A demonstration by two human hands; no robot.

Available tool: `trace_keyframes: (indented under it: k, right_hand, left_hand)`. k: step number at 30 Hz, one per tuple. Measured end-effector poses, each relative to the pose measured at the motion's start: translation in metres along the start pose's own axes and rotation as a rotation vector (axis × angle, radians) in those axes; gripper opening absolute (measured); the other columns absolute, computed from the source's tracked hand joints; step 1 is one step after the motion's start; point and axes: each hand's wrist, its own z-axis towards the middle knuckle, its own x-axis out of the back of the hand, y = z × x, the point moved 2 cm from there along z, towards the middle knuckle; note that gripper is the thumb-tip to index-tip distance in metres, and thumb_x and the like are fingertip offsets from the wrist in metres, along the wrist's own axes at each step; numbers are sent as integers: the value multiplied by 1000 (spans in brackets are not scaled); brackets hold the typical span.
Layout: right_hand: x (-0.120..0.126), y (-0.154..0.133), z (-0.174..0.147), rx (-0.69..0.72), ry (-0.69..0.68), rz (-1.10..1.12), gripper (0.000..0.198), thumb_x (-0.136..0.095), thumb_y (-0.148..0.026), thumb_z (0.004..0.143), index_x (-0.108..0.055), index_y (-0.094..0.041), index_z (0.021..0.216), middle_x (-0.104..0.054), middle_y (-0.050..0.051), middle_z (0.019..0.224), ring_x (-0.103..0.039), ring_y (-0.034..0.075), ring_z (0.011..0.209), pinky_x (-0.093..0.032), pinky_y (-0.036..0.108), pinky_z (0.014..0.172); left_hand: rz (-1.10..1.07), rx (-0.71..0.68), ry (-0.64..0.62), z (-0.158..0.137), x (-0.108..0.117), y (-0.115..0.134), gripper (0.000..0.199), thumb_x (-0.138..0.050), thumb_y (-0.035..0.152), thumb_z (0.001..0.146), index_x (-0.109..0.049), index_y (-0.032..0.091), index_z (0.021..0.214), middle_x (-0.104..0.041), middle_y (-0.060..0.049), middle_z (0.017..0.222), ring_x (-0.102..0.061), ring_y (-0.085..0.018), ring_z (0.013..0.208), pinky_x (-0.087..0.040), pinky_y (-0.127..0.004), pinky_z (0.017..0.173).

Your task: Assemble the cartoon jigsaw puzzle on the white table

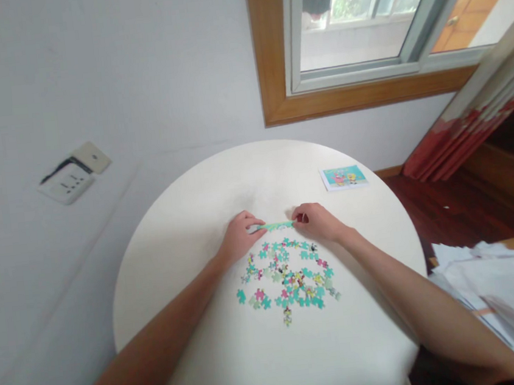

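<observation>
A narrow strip of joined jigsaw puzzle pieces (279, 225), mostly teal and green, runs between my two hands. My left hand (242, 236) pinches its left end between thumb and fingers. At the right end, my right hand (314, 220) grips the strip with bent fingers. Nearer to me, loose jigsaw pieces (311, 294) in teal, pink, yellow and pale green lie scattered on the white round table (175, 250). A single piece (287, 317) lies closest to me.
A small picture card (344, 178) with cartoon figures lies at the table's back right. Behind the table stand a wall with a socket (68, 183) and a wood-framed window (275, 108). Stacked papers (501, 289) are at the right, below a red and white curtain (454, 141).
</observation>
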Motion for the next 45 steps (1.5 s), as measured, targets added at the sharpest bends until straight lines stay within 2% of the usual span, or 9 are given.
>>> trace_keyframes:
  k: [3, 6, 12, 25, 45]
  right_hand:
    - [4, 5, 0, -31, -3, -3, 14, -61, -16, 78, -72, -17, 86, -71, 5, 81, -58, 14, 69, -41, 24, 66]
    - [4, 7, 0, -60, -20, -11, 12, -61, -18, 78, -72, -17, 84, -71, 5, 80, -59, 15, 69, -41, 24, 66]
    - [2, 3, -1, -64, -25, -14, 13, -62, -21, 78, -72, -18, 85, -71, 5, 80, -59, 15, 69, -41, 25, 66]
    - [-2, -2, 0, -101, -15, -51, 14, -59, -24, 80, -72, -21, 85, -70, 3, 78, -56, 14, 69, -37, 26, 64]
    - [-5, -2, 1, -139, 15, -34, 14, -59, -28, 82, -70, -22, 87, -69, 1, 76, -56, 14, 66, -35, 25, 61]
  left_hand:
    - [5, -14, -11, 2, 5, -7, 21, -69, 34, 80, -76, 20, 95, -65, -4, 91, -57, -15, 73, -48, -29, 72]
    - [-17, -21, -77, 4, 13, -16, 25, -70, 33, 79, -75, 18, 98, -66, -4, 87, -57, -14, 69, -47, -28, 68]
    - [-30, -5, -139, 3, 22, -23, 29, -75, 37, 72, -76, 19, 95, -67, -3, 86, -57, -13, 69, -46, -26, 66]
    - [-10, -9, -112, 1, 18, -15, 19, -71, 31, 76, -77, 19, 89, -67, -3, 83, -56, -14, 69, -44, -27, 68]
    - [28, -7, -31, 1, 13, -14, 20, -66, 31, 79, -75, 19, 91, -65, -3, 81, -54, -14, 67, -46, -27, 67]
